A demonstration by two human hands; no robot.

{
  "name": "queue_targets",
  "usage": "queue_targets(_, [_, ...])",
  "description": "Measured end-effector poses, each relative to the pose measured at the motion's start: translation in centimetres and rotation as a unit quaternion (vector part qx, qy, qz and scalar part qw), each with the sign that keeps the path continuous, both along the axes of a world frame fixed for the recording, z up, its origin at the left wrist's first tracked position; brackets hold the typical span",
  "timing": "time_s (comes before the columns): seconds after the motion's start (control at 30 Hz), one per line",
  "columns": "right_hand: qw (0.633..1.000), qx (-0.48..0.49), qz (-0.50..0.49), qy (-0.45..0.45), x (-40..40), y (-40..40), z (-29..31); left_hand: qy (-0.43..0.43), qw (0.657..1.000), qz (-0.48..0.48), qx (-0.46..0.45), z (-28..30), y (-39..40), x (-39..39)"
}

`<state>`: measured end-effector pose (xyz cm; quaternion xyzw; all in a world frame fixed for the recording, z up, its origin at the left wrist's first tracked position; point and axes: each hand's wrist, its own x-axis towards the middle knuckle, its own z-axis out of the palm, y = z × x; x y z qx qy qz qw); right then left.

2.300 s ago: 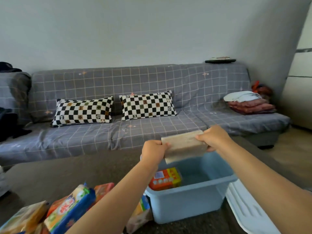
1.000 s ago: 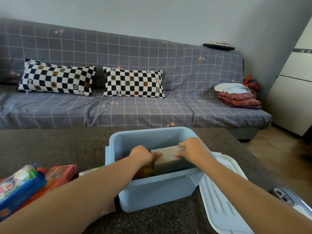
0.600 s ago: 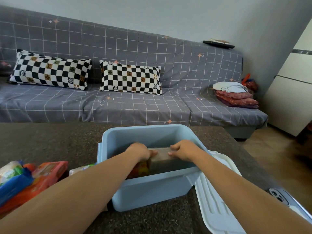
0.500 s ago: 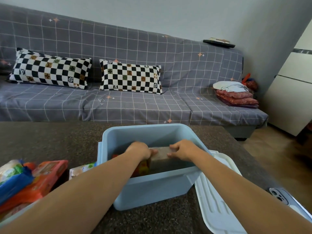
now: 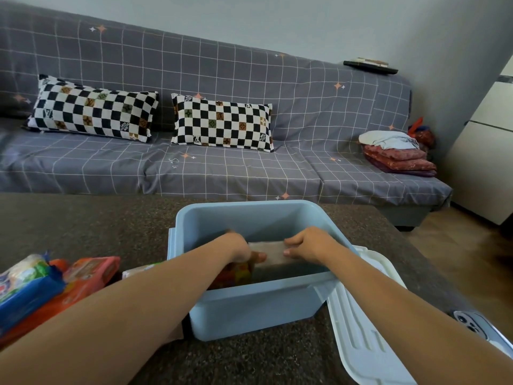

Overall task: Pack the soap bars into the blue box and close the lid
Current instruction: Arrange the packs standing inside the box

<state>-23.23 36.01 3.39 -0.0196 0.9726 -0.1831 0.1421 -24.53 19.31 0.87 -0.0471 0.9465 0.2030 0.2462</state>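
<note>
Inside the blue box (image 5: 258, 307), the grey soap bar (image 5: 268, 252) lies with its long axis left to right; left hand (image 5: 238, 245) grips its left end, right hand (image 5: 308, 245) its right, equally near; 1 orange pack (image 5: 236, 275) sits just left.

One wide-angle view came from a camera worn on the person's head, facing forward and tilted down across the bench (image 5: 83, 223) toward the sofa (image 5: 249, 173) and the wall behind it. Both forearms ran in from the bottom corners, so the hands sat close below the lens at mid-frame, inside the blue box (image 5: 249, 309). The sofa lay farther off, filling the upper half. Straight edges bowed near the borders.
</note>
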Motion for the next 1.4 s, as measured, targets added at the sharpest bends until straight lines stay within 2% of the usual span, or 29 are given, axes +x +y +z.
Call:
queue_targets(0.13, [0.998,0.033,0.035,-0.036,0.2,0.1,0.2,0.016,1.000,-0.003,0.003,0.0,0.2,0.1])
queue_targets(0.33, [1.000,0.000,0.009,-0.010,0.4,-0.3,0.2,-0.001,0.997,0.035,0.074,0.2,-0.8,0.6])
queue_targets(0.63, [0.997,0.073,0.028,-0.010,-0.1,-0.6,-0.3,0.051,0.998,-0.004,0.040,-0.2,-0.3,0.7])
queue_targets(0.87, [0.996,0.077,0.042,-0.021,-0.1,-0.5,-0.4,0.060,0.997,0.001,0.045,-1.0,-0.2,0.2])
queue_targets(1.07, [0.996,0.077,0.041,-0.014,-0.2,-0.6,-0.2,0.013,0.998,0.024,0.049,-0.1,-0.5,0.2])
queue_targets(1.23, [0.997,0.067,0.033,-0.012,-0.2,-0.6,-0.3,-0.016,0.989,0.075,0.126,-0.3,-0.1,0.2])
queue_targets(1.4, [0.996,0.077,0.039,-0.012,-0.4,-0.5,-0.5,0.022,0.991,0.068,0.115,-1.4,0.0,-0.3])
